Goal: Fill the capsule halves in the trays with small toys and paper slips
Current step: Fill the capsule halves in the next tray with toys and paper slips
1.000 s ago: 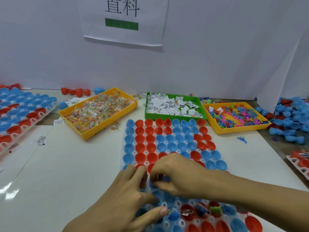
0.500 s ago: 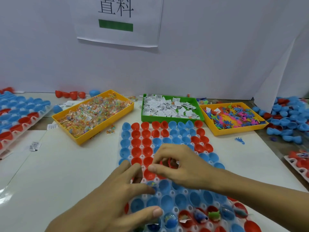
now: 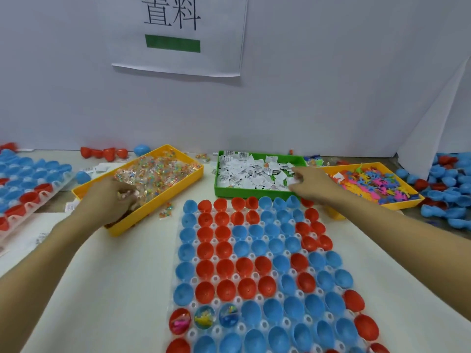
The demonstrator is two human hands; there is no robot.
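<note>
Reaching into the left yellow tray (image 3: 178, 183), left hand (image 3: 109, 197) with fingers curled down into the wrapped toys (image 3: 155, 174), apparently gripping some. Stretching over the green tray (image 3: 254, 192), right hand (image 3: 312, 183) with fingertips pinching at the paper slips (image 3: 252, 171) near its right edge. Lying on the white table (image 3: 107, 276) just in front of those trays, clear tray (image 3: 216, 278) of red and blue capsule halves (image 3: 225, 268), most of them empty, three in a near row holding toys. Sitting further right, second yellow tray (image 3: 397, 203) of colourful plastic figures (image 3: 377, 182).
</note>
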